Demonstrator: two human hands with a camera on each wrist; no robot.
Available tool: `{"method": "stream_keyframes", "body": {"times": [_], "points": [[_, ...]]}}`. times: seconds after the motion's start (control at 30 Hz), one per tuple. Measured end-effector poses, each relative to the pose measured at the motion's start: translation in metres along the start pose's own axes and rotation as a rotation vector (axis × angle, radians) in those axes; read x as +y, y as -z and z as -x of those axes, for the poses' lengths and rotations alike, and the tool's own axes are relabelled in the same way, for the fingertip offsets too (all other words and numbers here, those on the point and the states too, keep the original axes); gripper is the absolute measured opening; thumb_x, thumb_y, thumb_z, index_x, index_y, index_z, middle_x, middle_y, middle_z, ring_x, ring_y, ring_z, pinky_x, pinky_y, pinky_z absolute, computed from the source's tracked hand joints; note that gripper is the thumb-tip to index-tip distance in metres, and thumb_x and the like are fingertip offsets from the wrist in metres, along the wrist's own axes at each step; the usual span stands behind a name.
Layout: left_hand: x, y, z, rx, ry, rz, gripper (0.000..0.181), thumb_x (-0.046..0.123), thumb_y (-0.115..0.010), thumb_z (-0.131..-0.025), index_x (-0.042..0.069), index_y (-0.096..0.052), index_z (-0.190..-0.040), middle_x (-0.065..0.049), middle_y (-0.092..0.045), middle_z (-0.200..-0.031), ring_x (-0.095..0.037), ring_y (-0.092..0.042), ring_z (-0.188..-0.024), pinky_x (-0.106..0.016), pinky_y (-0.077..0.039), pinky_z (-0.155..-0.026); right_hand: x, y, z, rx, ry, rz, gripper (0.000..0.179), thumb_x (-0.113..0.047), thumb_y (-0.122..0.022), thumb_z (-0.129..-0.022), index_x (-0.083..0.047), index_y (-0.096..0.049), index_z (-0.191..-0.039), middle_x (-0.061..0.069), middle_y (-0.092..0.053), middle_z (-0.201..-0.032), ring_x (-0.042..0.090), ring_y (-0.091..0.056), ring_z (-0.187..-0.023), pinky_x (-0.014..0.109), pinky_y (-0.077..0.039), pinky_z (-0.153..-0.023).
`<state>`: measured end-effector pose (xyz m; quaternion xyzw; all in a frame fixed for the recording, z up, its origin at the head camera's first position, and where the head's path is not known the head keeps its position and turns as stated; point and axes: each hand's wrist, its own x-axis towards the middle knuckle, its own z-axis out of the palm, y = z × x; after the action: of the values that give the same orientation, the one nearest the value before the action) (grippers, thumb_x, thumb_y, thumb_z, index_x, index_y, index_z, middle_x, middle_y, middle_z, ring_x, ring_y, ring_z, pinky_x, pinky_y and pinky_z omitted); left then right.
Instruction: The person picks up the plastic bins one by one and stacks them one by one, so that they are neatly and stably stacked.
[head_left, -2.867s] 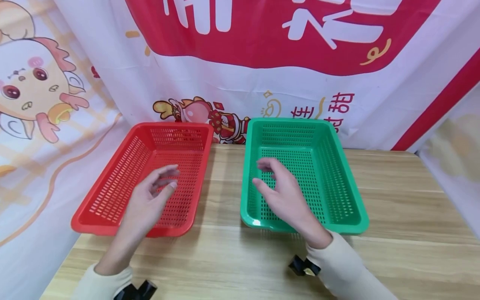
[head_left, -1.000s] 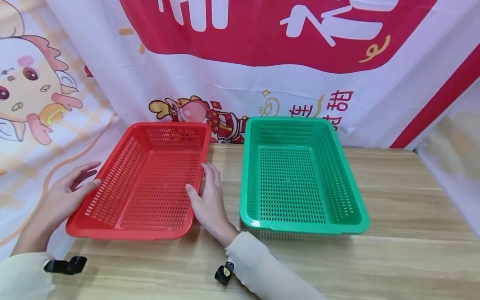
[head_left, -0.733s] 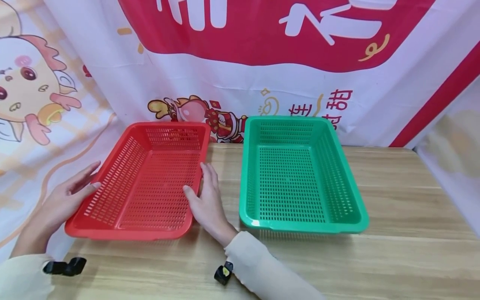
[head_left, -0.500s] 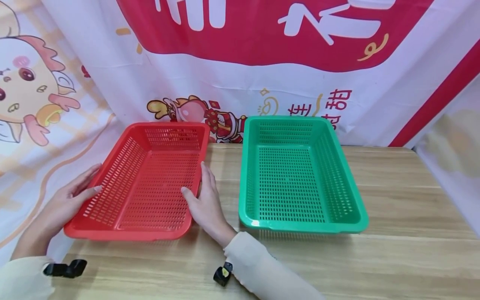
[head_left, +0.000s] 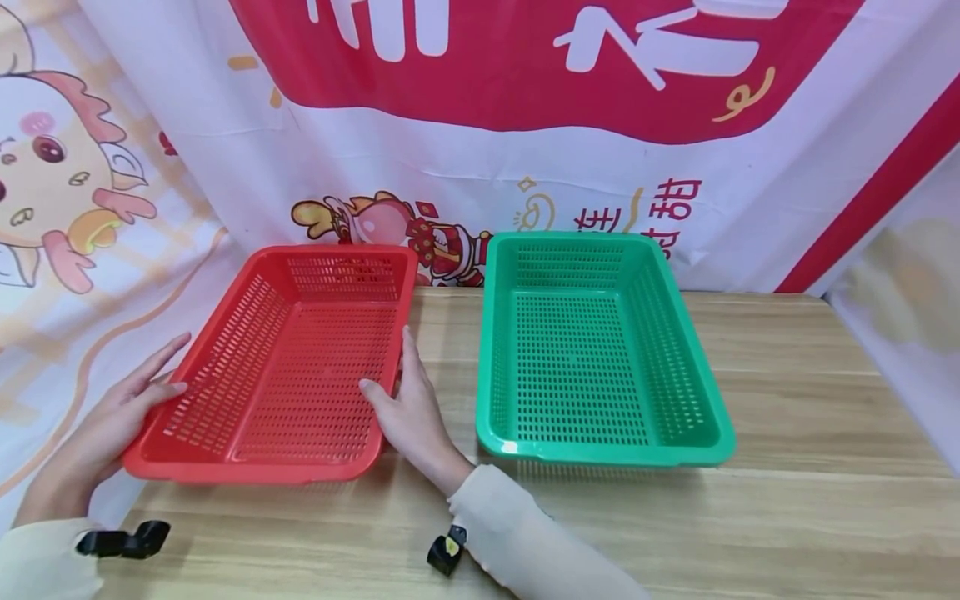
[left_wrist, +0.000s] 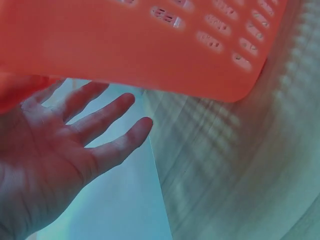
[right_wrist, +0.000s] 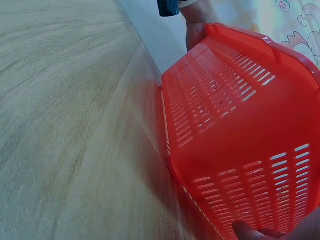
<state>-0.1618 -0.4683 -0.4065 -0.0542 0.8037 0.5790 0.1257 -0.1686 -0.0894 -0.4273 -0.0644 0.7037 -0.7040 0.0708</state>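
Observation:
A red perforated plastic basket (head_left: 322, 375) sits at the left of the wooden table. At its left rim is my left hand (head_left: 105, 425), thumb over the rim and the other fingers outside. The left wrist view shows those fingers (left_wrist: 112, 150) straight and spread below the red wall, the palm facing up. My right hand (head_left: 416, 417) holds the right rim, its thumb on the inner side and its fingers along the outer wall. Only fingertips (right_wrist: 245, 230) of it show in the right wrist view, against the basket's outside.
A green perforated basket (head_left: 577, 375) stands to the right of the red one on the wooden table (head_left: 810, 467). Printed cloth (head_left: 480, 158) hangs behind the table and along its left side. Black wrist cameras (head_left: 446, 550) sit at both sleeves.
From above the two baskets, both hands moved to the sides of the red basket. Lately the left hand slid slightly outward and its fingers spread. The basket itself has barely shifted.

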Motion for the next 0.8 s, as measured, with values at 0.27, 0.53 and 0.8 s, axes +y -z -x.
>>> {"method": "stream_keyframes", "body": {"times": [0.27, 0.53, 0.8], "points": [[-0.0018, 0.0001, 0.0018, -0.069, 0.002, 0.155, 0.064, 0.023, -0.039, -0.115, 0.051, -0.01, -0.165, 0.021, -0.074, -0.109, -0.03, -0.08, -0.08, -0.044, -0.066, -0.067, 0.0016, 0.0034, -0.0004, -0.022, -0.016, -0.053, 0.088, -0.019, -0.066, -0.102, -0.036, -0.011, -0.169, 0.011, -0.047, -0.161, 0.024, -0.071, -0.118, 0.031, -0.065, -0.085], [-0.0058, 0.0011, 0.0016, -0.147, -0.014, 0.278, 0.064, 0.019, -0.034, -0.115, 0.051, -0.008, -0.165, 0.016, -0.075, -0.117, -0.03, -0.08, -0.087, -0.044, -0.066, -0.07, 0.0021, 0.006, -0.0014, -0.041, -0.04, -0.078, 0.089, -0.02, -0.067, -0.102, -0.034, -0.01, -0.169, 0.011, -0.047, -0.16, 0.021, -0.074, -0.108, 0.033, -0.066, -0.078], [-0.0093, 0.0024, 0.0011, -0.166, -0.026, 0.313, 0.064, 0.018, -0.032, -0.115, 0.051, -0.008, -0.165, 0.013, -0.076, -0.118, -0.03, -0.08, -0.088, -0.045, -0.066, -0.072, 0.0019, 0.006, -0.0009, -0.061, -0.047, -0.098, 0.089, -0.019, -0.066, -0.102, -0.037, -0.01, -0.169, 0.012, -0.047, -0.158, 0.036, -0.075, -0.11, 0.033, -0.067, -0.076]]}}
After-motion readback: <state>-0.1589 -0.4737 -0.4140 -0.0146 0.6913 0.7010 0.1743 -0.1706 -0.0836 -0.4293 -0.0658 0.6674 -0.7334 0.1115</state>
